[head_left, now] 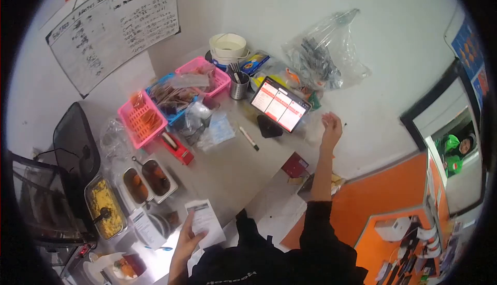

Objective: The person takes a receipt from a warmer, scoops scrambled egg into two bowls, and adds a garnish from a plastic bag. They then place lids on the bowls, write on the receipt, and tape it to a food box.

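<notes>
My left hand (189,239) pinches a printed paper slip (206,224) over the counter's near edge, thumb and finger on its left side. A second printed slip (146,228) lies to the left, by a round container. My right hand (332,129) is raised just right of the tablet (280,104), apart from it, with loosely bent fingers and nothing visible in them. The tablet stands tilted on a dark stand (269,128), its screen lit with red and white panels. A marker (249,138) lies on the counter left of the stand.
Pink basket (142,121), blue basket (174,116) and red stapler-like object (177,149) sit at the back left. Metal tubs of sauce (155,177) and a tray of yellow food (105,208) line the left. A clear bag (326,52) hangs on the wall. Someone in green (453,153) is beyond the window.
</notes>
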`<state>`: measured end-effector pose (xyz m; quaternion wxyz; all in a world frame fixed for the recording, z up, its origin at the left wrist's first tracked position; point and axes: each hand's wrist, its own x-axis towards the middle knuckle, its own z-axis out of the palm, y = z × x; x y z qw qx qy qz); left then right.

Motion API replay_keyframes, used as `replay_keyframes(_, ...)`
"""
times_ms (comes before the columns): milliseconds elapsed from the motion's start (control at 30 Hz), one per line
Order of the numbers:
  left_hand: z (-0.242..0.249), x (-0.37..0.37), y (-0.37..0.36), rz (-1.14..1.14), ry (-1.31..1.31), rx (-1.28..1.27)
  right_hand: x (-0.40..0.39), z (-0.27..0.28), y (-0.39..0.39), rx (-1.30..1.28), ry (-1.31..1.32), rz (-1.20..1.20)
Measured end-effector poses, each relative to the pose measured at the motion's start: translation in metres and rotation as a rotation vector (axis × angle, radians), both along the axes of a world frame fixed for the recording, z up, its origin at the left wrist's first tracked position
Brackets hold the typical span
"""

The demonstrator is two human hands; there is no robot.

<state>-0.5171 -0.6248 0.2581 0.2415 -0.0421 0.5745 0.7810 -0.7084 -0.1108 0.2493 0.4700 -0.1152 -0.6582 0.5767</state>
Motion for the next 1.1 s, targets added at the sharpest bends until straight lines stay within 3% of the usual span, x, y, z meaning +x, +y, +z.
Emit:
replay_keyframes(33, -0.014, 0.0, 0.012, 0.025, -0.03, 0.002, -0.023, -0.014, 0.032, -0.05, 0.04, -0.002)
replay_keyframes(133, -0.036, -0.016, 0.043, 0.083, -0.072, -0.063, -0.085, -0.046, 0.099, 0.309, -0.402, -0.06)
replay_keyframes(233, -0.015, -0.028, 0.071, 0.178, -0.129, -0.179, -0.154, -0.108, 0.177, 0.946, -0.645, 0.012)
replay_keyframes(333, -0.019, -0.015, 0.062, 0.259, -0.092, -0.364, -0.222, -0.208, 0.263, 0.818, -0.691, 0.627)
replay_keyframes(367, -0.022, -0.011, 0.066, 0.323, -0.123, -0.415, -0.237, -0.214, 0.273, 0.969, -0.809, 0.614)
replay_keyframes(400, -0.021, -0.006, 0.071, 0.383, -0.16, -0.469, -0.248, -0.211, 0.267, 1.083, -0.898, 0.565)
replay_keyframes(467, -0.008, -0.01, 0.102, 0.595, -0.314, -0.318, -0.28, -0.213, 0.271, 1.209, -1.02, 0.5)
replay_keyframes(633, -0.039, 0.019, 0.092, 0.753, -0.208, -0.279, -0.298, -0.191, 0.252, 1.271, -1.167, 0.392)
replay_keyframes(700, -0.035, 0.014, 0.091, 0.782, -0.25, -0.179, -0.297, -0.183, 0.251, 1.265, -1.18, 0.369)
replay_keyframes(1000, -0.008, 0.001, 0.07, 0.699, -0.241, -0.196, -0.282, -0.132, 0.251, 1.161, -1.133, 0.309)
replay_keyframes(1100, -0.008, 0.004, 0.061, 0.684, -0.161, -0.213, -0.27, -0.098, 0.239, 1.115, -1.011, 0.237)
